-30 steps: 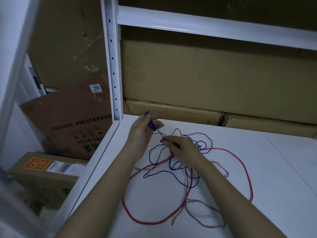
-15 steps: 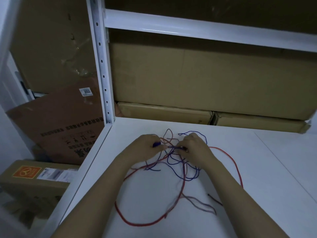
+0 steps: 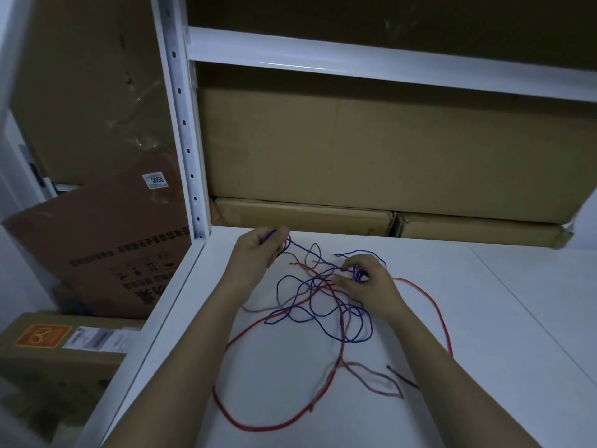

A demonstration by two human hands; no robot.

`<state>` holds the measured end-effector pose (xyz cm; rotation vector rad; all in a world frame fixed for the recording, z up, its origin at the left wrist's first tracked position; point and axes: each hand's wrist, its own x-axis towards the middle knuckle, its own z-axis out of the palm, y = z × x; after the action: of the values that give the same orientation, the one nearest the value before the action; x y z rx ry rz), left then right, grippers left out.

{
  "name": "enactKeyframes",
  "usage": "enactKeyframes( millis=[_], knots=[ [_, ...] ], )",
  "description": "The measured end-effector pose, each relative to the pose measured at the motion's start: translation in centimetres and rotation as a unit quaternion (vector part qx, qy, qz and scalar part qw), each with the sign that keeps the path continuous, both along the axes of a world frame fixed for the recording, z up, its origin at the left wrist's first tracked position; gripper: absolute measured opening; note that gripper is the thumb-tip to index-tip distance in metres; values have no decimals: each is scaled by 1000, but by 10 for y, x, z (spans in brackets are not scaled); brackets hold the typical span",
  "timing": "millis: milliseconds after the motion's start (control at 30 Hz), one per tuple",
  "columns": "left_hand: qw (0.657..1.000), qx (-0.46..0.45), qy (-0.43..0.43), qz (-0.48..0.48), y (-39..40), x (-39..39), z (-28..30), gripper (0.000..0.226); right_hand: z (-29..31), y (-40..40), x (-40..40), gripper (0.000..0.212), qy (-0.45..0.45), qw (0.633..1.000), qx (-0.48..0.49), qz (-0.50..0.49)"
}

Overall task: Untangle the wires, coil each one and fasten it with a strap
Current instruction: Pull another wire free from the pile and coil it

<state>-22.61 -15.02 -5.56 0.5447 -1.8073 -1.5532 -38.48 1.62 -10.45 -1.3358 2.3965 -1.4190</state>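
Pulling at the blue wire [image 3: 323, 313], the person is on the untangle step. Left hand [image 3: 258, 250] pinches one blue end up near the shelf post [image 3: 182, 124]; right hand [image 3: 365, 282] pinches a small blue bunch in the knot. Red wire [image 3: 433, 313] & pinkish wire [image 3: 371, 376] cross it on the white shelf [image 3: 500, 318]. Next, I think: slide blue out from under red, w/o yanking. Cardboard boxes [image 3: 355, 150] sit behind. No strap seen

Smooth matt white shelf board [image 3: 484, 318]; glossy white painted metal upright [image 3: 181, 124]; matt brown corrugated cardboard boxes [image 3: 371, 150]; thin red plastic-coated wire [image 3: 433, 305].
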Motion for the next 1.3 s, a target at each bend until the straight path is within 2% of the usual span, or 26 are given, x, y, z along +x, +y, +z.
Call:
enactKeyframes(
  millis=[133,333,500,667,800,867,1033,1133,1200,1300],
  knots=[
    [997,-27,-46,49,-5,0,-11,43,7,9,8,28,30,998,-51,-25],
    [996,-12,-85,2,3,-4,-20,41,1,20,12,44,7,999,33,-27],
    [993,-1,-116,-11,11,-8,-26,43,-1,24,15,42,-25,997,-57,-39],
    [994,11,-110,-6,12,-7,-33,43,7,23,13,33,68,993,-77,-57],
    [995,9,-100,-9,13,-4,-36,41,23,16,10,21,193,981,-20,-13],
    [995,16,-98,-3,14,-5,-37,41,29,12,9,18,213,976,30,28],
    [997,5,-75,-5,19,-7,-37,41,34,-2,12,37,243,957,141,78],
    [998,5,-63,-4,20,-7,-35,40,33,-4,7,44,261,938,228,32],
    [998,-3,-65,1,19,-5,-35,41,29,2,4,37,275,934,227,-15],
    [997,-13,-78,19,18,-4,-35,43,17,13,4,22,250,955,141,-72]
  ],
)
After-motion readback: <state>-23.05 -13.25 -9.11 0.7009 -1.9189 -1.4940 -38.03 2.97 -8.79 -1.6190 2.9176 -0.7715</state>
